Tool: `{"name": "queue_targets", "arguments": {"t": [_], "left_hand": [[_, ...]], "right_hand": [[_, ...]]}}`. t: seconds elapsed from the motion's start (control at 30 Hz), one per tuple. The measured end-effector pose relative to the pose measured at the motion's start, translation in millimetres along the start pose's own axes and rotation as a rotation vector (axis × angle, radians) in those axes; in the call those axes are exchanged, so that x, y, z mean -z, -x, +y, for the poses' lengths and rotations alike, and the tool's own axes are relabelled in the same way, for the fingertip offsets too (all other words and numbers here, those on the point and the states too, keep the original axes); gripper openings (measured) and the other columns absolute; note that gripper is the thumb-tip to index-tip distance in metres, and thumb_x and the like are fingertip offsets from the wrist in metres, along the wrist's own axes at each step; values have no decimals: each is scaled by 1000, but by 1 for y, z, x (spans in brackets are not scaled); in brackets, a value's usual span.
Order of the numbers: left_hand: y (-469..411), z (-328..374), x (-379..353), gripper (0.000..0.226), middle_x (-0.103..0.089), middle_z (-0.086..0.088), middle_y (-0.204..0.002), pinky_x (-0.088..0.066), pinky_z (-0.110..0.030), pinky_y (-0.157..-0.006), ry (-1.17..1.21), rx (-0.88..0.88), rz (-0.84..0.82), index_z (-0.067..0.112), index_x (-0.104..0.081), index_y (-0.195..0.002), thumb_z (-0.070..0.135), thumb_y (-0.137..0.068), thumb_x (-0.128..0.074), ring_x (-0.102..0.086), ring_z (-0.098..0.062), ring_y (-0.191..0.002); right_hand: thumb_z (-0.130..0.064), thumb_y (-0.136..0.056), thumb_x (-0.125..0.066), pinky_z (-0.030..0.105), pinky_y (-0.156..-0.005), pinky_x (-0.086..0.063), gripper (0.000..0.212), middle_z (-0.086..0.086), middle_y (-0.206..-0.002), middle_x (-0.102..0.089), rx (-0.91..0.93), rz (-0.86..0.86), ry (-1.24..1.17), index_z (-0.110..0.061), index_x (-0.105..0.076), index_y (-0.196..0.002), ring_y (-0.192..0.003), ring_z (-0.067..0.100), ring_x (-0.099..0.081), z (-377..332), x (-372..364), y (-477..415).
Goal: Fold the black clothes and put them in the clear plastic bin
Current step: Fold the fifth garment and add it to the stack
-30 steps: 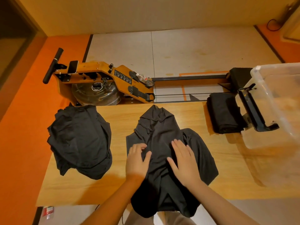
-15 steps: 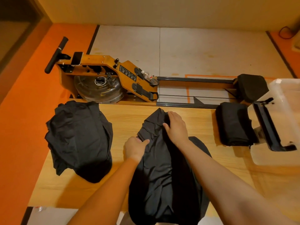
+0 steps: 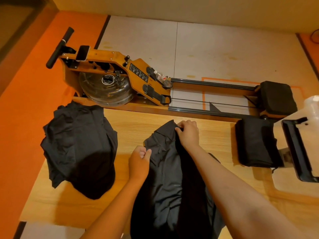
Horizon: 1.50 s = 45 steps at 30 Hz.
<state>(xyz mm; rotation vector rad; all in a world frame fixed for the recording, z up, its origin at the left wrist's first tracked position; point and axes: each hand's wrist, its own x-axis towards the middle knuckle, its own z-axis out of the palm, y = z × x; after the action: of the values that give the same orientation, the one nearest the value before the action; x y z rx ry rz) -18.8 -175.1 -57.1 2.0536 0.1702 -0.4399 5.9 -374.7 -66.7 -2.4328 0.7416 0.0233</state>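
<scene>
A black garment [image 3: 170, 183] lies crumpled lengthwise on the wooden table [image 3: 224, 169] in front of me. My left hand [image 3: 139, 163] pinches its left edge about halfway up. My right hand [image 3: 189, 132] grips the fabric at its far top end. A loose heap of black clothes [image 3: 79, 149] sits at the table's left. A folded black garment [image 3: 255, 142] lies at the right, beside the clear plastic bin [image 3: 309, 109], whose black handle [image 3: 296, 149] faces me.
A wooden rowing machine [image 3: 120, 80] with a water tank and black seat [image 3: 276, 99] stands on the floor just beyond the table's far edge. Orange floor runs along the left. Bare table shows between the heap and the garment.
Both hands left the garment's middle, where they lay flat. The right hand went to its far end, the left to its left edge, and both now hold fabric. The view shifted right.
</scene>
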Motion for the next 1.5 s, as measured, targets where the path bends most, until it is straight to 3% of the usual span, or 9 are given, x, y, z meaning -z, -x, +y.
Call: {"name": "queue_targets", "arguments": {"t": [0.23,0.33,0.47,0.63,0.8,0.97,1.1,1.3,1.5], "left_hand": [[-8,6,25,22,-48,-1,-64,-34,-27,-57,91,10,6,3,-57,-79,15,-97,-54,-45,-15,-63],[-18,7,40,16,-60,0,-75,-42,-16,-61,135,-7,99,5,-62,-84,12,-97,-55,-56,-16,-74],[-21,8,47,19,-59,2,-86,-41,-7,-67,127,-51,159,2,-58,-109,11,-93,-63,-58,-14,-83],[-25,-3,37,65,-46,-1,-133,-39,-30,-101,-133,-122,-101,11,-44,-139,27,-84,-75,-45,-16,-122],[-51,5,37,64,-40,0,-149,-26,-39,-113,-457,-343,-274,20,-36,-148,27,-92,-66,-27,-23,-140],[-67,32,39,26,-64,4,-103,-30,-31,-88,-720,-413,-351,24,-65,-116,28,-90,-67,-46,-23,-115],[-59,47,57,10,-56,11,-74,-32,-28,-68,-578,-351,-490,21,-67,-80,26,-88,-70,-52,-15,-80],[-30,105,107,37,-47,-4,-74,-34,-19,-64,-303,-300,-542,4,-54,-68,31,-91,-64,-45,-8,-67],[-17,144,146,23,-61,-19,-91,-47,-44,-80,-400,-398,-507,14,-59,-71,24,-80,-77,-59,-30,-86]], "right_hand": [[-16,-93,-61,19,-68,-42,15,-1,-76,-60,-93,4,-594,-15,-61,-78,-74,12,-54,5,26,10],[-19,-95,-59,27,-70,-45,17,4,-76,-61,-131,22,-723,-16,-61,-78,-73,13,-56,11,46,13],[-15,-95,-58,20,-61,-46,8,5,-75,-58,-169,25,-787,-13,-62,-89,-68,12,-55,15,64,20],[-9,-93,-61,25,-61,-45,6,15,-74,-51,-162,-26,-838,-14,-63,-93,-69,24,-50,17,66,37],[-8,-93,-60,26,-65,-48,6,17,-74,-58,-153,-28,-877,-12,-64,-96,-68,21,-58,15,76,51],[-5,-93,-59,15,-63,-51,8,6,-77,-64,-159,17,-922,-10,-64,-96,-70,7,-63,8,89,58],[-7,-93,-59,14,-64,-53,10,6,-87,-64,-181,47,-962,-13,-65,-95,-83,14,-63,0,101,62],[-8,-93,-59,27,-82,-53,12,4,-96,-65,-177,65,-1147,-17,-66,-94,-92,16,-62,-9,133,67],[-11,-93,-59,25,-82,-52,13,0,-104,-66,-113,53,-1086,-21,-67,-97,-99,13,-62,-21,164,73]]}}
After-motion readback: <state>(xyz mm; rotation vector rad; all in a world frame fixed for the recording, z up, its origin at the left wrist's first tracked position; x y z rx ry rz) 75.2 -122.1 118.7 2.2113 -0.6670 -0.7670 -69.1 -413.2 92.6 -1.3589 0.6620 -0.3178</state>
